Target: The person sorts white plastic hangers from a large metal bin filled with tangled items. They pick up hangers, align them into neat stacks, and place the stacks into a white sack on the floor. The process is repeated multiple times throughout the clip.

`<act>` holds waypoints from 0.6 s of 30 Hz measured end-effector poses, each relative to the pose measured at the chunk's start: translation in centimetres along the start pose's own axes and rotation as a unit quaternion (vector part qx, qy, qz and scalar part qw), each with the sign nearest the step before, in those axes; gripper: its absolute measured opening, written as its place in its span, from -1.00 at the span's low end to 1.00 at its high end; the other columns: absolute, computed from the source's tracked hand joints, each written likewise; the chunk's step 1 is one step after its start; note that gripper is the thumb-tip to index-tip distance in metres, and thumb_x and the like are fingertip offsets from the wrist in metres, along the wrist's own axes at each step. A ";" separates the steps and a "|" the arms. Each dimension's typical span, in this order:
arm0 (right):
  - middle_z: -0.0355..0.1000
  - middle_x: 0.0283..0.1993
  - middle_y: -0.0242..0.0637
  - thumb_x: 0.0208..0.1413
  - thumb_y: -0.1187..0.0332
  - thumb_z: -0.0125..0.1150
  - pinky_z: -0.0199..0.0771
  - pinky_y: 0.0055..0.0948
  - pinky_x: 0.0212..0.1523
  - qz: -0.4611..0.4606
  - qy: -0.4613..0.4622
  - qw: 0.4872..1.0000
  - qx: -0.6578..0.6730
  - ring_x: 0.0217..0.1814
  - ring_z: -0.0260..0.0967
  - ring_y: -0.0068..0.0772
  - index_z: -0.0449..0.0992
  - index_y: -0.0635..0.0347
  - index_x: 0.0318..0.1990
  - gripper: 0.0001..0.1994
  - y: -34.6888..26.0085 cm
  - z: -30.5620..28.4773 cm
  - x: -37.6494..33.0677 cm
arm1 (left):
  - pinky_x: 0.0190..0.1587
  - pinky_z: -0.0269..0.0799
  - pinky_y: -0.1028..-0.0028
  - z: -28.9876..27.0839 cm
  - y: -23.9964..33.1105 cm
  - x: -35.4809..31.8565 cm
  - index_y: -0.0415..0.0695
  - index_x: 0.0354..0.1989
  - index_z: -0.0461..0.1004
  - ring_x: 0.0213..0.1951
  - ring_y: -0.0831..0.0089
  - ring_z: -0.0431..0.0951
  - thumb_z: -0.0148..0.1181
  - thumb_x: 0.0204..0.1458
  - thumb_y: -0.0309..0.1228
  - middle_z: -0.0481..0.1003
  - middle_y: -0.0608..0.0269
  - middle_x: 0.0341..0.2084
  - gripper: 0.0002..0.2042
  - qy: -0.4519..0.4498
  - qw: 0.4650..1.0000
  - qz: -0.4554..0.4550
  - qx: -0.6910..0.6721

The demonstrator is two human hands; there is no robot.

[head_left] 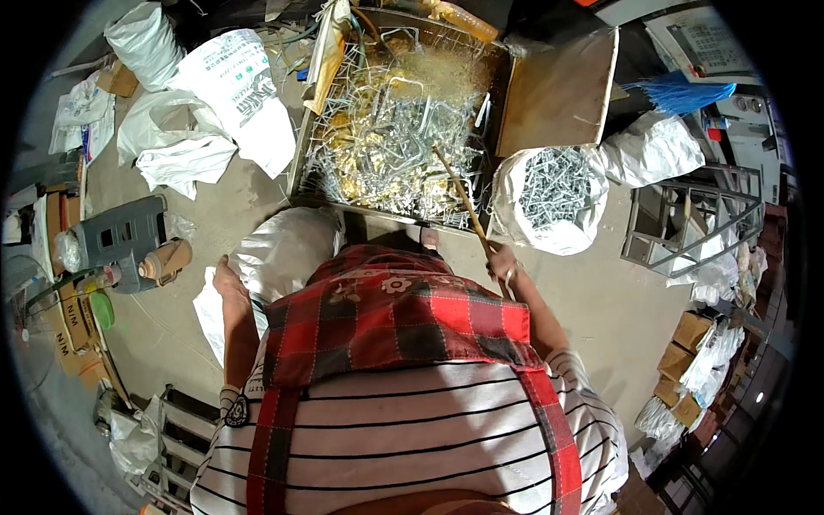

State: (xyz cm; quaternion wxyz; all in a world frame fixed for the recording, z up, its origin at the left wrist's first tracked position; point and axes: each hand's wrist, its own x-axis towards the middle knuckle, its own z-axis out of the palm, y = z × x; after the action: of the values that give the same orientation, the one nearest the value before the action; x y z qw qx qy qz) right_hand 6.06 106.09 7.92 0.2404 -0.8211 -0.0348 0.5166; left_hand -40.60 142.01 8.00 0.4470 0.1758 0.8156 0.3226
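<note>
Wooden stick (463, 199) slanted from right hand (502, 264) far-left into metal-parts tray (302, 146). Right hand was closed round stick's near end. Left hand (228, 279) rested on white sack (287, 249), fingers loosely spread. Open bag of metal parts (549, 193) sat right of tray.

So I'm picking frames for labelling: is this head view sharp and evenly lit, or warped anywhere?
Head view: strong fisheye, the tray edges bow and the corners go black; the middle is bright and fairly sharp, with glints off the metal hooks; the rim dims, things at the right edge look soft. Right hand on the stick reads clearly.
</note>
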 end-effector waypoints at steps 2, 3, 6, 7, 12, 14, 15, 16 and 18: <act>0.24 -0.73 -0.27 0.08 0.41 -0.14 0.14 -0.46 -0.87 0.029 -0.006 0.997 0.070 -0.85 0.15 -0.45 0.32 0.17 0.04 -0.66 -0.8 -1.7 -3.5 | -0.28 0.31 0.38 -0.4 -1.5 2.7 -0.42 -0.29 0.38 -0.40 0.32 0.41 0.12 -0.12 -0.35 0.43 0.11 -0.38 -0.67 0.012 1.000 0.008 0.015; 0.26 -0.72 -0.26 0.08 0.41 -0.12 0.15 -0.47 -0.87 0.004 0.030 0.998 0.050 -0.85 0.17 -0.45 0.32 0.17 0.03 -0.67 -0.5 -2.7 -3.0 | -0.34 0.30 0.37 -0.2 -1.9 2.6 -0.42 -0.32 0.38 -0.46 0.33 0.38 0.07 -0.15 -0.43 0.42 0.12 -0.43 -0.72 0.019 0.999 0.010 0.035; 0.34 -0.67 -0.23 0.09 0.32 -0.07 0.23 -0.51 -0.80 -0.072 0.075 0.994 0.029 -0.79 0.20 -0.49 0.37 0.20 0.00 -0.68 -1.2 -5.3 2.1 | -0.18 0.25 0.31 -1.2 -3.8 4.6 -0.34 -0.30 0.39 -0.27 0.32 0.35 0.06 -0.13 -0.29 0.40 0.08 -0.36 -0.68 -0.015 1.000 0.018 -0.014; 0.36 -0.60 -0.18 0.09 0.35 -0.09 0.24 -0.50 -0.79 -0.060 0.059 0.991 0.099 -0.78 0.20 -0.49 0.29 0.22 0.04 -0.65 -2.6 -5.9 4.0 | -0.48 0.22 0.41 -1.0 -3.6 3.2 -0.32 -0.46 0.36 -0.55 0.41 0.28 -0.05 -0.20 -0.56 0.32 0.24 -0.57 -0.88 -0.021 0.995 0.061 -0.074; 0.22 -0.68 -0.17 0.07 0.42 -0.18 0.16 -0.42 -0.81 0.056 0.027 0.981 0.186 -0.81 0.12 -0.38 0.29 0.24 -0.46 -0.86 -6.3 -4.7 14.4 | -0.56 0.22 0.49 -9.0 -6.1 8.7 -0.24 -0.35 0.27 -0.58 0.46 0.23 -0.13 -0.15 -0.66 0.25 0.30 -0.55 -0.84 -0.011 0.989 0.146 -0.027; 0.18 -0.72 -0.25 0.04 0.35 -0.13 0.17 -0.37 -0.77 -0.158 0.005 0.937 -0.311 -0.76 0.15 -0.36 0.27 0.12 -0.61 -0.79 3.9 -11.0 23.7 | -0.56 0.24 0.49 -3.0 -3.8 2.6 -0.23 -0.30 0.25 -0.57 0.45 0.24 -0.13 -0.14 -0.66 0.25 0.28 -0.52 -0.81 -0.081 0.982 0.018 -0.173; 0.24 -0.69 -0.28 0.00 0.31 -0.06 0.21 -0.36 -0.72 -0.207 0.010 0.867 -0.453 -0.69 0.22 -0.36 0.34 0.07 -0.60 -0.81 8.0 -15.7 26.2 | -0.57 0.26 0.48 -0.1 -4.5 2.3 -0.21 -0.31 0.24 -0.56 0.45 0.26 -0.14 -0.13 -0.66 0.26 0.26 -0.53 -0.82 -0.139 0.970 0.000 -0.198; 0.24 -0.70 -0.28 0.03 0.31 -0.09 0.21 -0.35 -0.74 -0.133 -0.016 0.913 -0.386 -0.72 0.22 -0.35 0.34 0.11 -0.57 -0.81 5.4 -9.2 26.0 | -0.58 0.26 0.47 -3.5 -2.8 2.5 -0.20 -0.27 0.24 -0.56 0.45 0.26 -0.15 -0.14 -0.69 0.26 0.26 -0.53 -0.78 -0.110 0.973 0.044 -0.197; 0.25 -0.71 -0.26 0.08 0.30 -0.15 0.20 -0.34 -0.78 0.025 -0.008 0.971 -0.238 -0.77 0.23 -0.33 0.35 0.18 -0.51 -0.78 1.2 -5.3 20.8 | -0.60 0.21 0.53 -6.2 -2.0 1.2 -0.19 -0.19 0.24 -0.58 0.53 0.23 -0.17 -0.14 -0.72 0.27 0.28 -0.52 -0.70 -0.064 0.974 0.074 -0.203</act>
State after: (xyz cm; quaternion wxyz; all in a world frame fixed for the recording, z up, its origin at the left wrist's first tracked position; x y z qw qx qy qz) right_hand 20.06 109.50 -8.01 0.0250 -0.8509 -0.1385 0.5061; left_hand -46.51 138.98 8.31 0.4998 0.1616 0.6872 0.5019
